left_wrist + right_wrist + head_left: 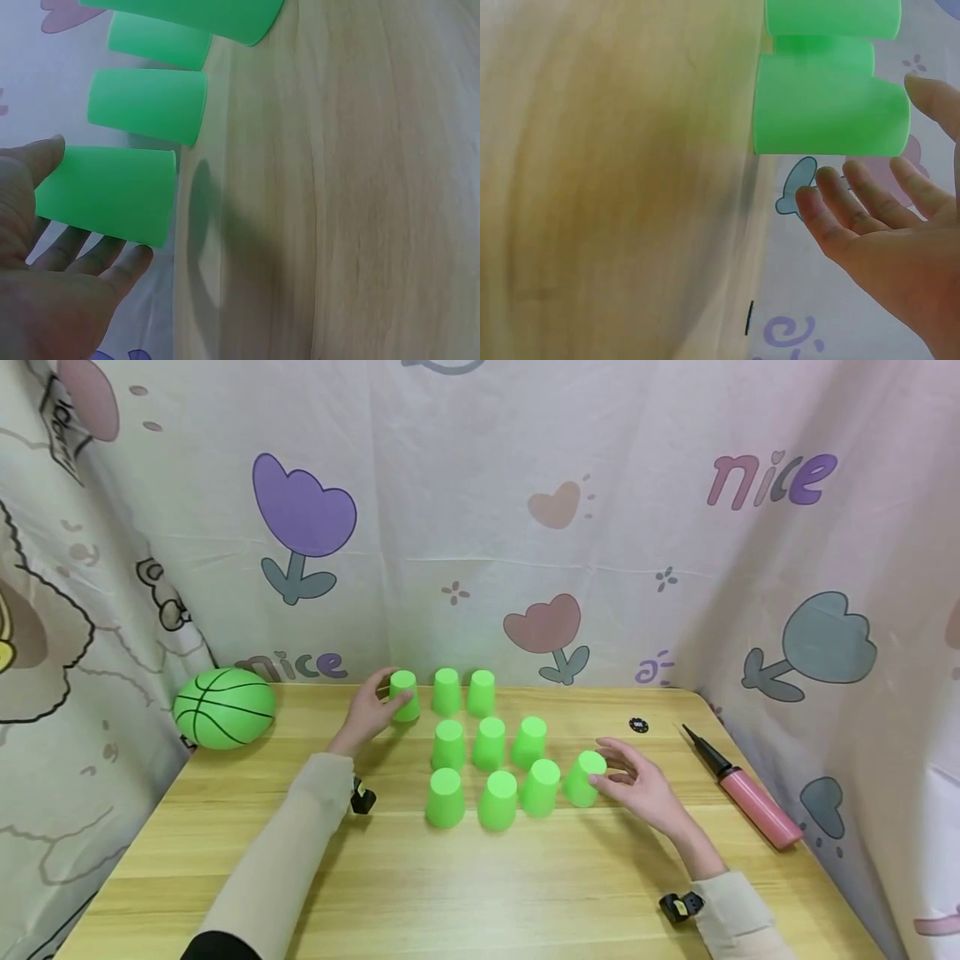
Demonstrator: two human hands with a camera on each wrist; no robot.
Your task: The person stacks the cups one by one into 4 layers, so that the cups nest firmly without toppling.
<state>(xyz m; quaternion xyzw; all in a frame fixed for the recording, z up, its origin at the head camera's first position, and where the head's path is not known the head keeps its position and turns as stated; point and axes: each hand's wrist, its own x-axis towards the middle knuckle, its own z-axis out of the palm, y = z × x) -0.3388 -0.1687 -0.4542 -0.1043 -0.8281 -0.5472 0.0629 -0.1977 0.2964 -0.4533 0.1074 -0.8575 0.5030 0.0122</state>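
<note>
Ten bright green plastic cups stand upside down on the pale wooden table (pixel 465 893), set in three rows: three at the back, three in the middle and four at the front.

The left hand (pixel 372 710) is at the leftmost cup of the back row (pixel 405 695). Its fingers (pixel 82 251) are curved loosely around the cup's side with the thumb on the other side, touching or nearly touching it; a firm grip does not show. The other two back-row cups (pixel 447 691) (pixel 481 692) stand just beside it, close together.

The right hand (pixel 641 785) is at the rightmost cup of the front row (pixel 584 778). This cup leans slightly away from its neighbours. The right hand's fingers (pixel 855 202) are spread and relaxed, their tips at or just short of the cup's wall, not closed round it.

The three middle-row cups (pixel 489 742) stand between the two hands.

One green rubber ball with black basketball lines (pixel 223 707) lies at the table's left edge. One pink hand pump with a black nozzle (pixel 746 800) lies near the right edge, and one small black disc (pixel 638 725) lies near it.
</note>
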